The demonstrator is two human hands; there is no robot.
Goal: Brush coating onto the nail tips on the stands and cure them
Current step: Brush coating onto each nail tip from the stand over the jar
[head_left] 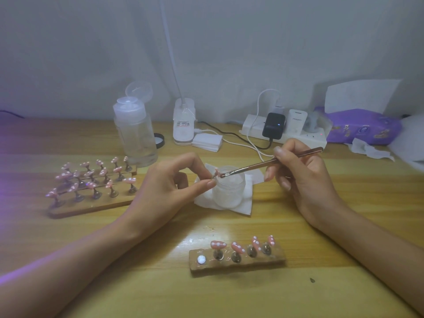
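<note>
Nail tip [216,172], pink, on its small peg, is pinched by the thumb and forefinger of the left hand [169,187] over the open jar [229,191] in the middle of the table [137,283]. The fingers of the right hand [298,173] grip a brush [263,165], bristles at that tip. 4 more tips [218,244] stand on the near wooden strip [238,263].

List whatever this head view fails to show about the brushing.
Head view:
- Small pink nail tip: its stand is hidden by fingers of the left hand.
- Frosted white jar: coating level hidden by its cloudy wall.
- Thin metal-handled brush: bristle load too small to judge.
- Purple glow: source cut off by left edge.
- Pink tips on far wooden boards: blurred.
</note>
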